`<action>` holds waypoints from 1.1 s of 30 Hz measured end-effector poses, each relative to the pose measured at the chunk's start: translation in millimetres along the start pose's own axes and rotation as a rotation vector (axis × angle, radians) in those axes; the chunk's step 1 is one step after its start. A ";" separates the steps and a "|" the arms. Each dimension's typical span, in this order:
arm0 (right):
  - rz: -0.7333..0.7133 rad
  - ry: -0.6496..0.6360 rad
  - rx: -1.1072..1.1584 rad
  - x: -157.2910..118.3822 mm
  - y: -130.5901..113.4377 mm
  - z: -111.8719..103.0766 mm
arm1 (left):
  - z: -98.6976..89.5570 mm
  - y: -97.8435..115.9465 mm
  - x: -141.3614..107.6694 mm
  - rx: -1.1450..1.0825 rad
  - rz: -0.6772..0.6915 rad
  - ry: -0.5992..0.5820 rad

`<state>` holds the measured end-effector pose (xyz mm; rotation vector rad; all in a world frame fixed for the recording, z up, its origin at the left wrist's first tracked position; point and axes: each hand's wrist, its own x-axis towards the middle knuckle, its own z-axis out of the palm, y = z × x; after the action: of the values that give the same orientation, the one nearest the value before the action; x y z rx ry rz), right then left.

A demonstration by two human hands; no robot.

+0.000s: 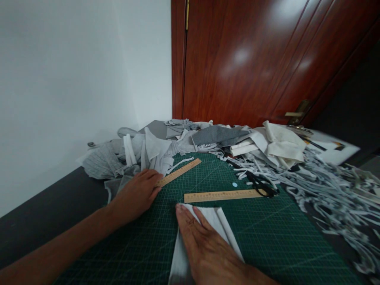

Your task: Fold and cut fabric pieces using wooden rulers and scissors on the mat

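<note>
My left hand (pixel 141 192) is closed on the near end of a wooden ruler (pixel 182 170), which slants up to the right over a green cutting mat (pixel 258 229). Flat on a folded piece of white-grey fabric (pixel 181 257) lies my right hand (pixel 204 241), its fingers stretched out toward the fabric's far edge. Along that fabric's right side runs a rolled or folded edge. A second wooden ruler (pixel 219 195) rests crosswise just beyond my right fingertips. Black-handled scissors (pixel 264 188) overlap its right end.
Grey cloth scraps (pixel 103 160) are heaped behind my left hand. More fabric pieces (pixel 285 146) pile up at the back, and many thin cut strips (pixel 332 198) spread over the right side. A small pale disc (pixel 234 185) lies on the mat. Behind stand a white wall and a reddish-brown door (pixel 237 79).
</note>
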<state>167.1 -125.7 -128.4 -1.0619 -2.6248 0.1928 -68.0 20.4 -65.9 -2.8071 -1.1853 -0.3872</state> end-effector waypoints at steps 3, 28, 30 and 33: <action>0.031 -0.012 0.023 0.9 -2.0 -4.9 | -4.8 9.6 7.9 0.017 0.023 -0.025; 0.144 0.093 0.248 2.9 -17.1 -18.3 | 34.9 151.8 -72.6 -1.458 -0.509 0.146; 0.200 0.103 0.257 3.1 -18.7 -13.4 | 34.2 146.0 -71.9 -1.302 -0.397 0.148; 0.302 0.066 0.287 3.1 -20.4 -12.9 | 32.1 140.6 -72.2 -1.050 -0.333 0.138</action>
<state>155.8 -138.1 -110.7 -1.3257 -2.2783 0.5709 -9.6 -123.1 -110.8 -3.2004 -1.7990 -1.6105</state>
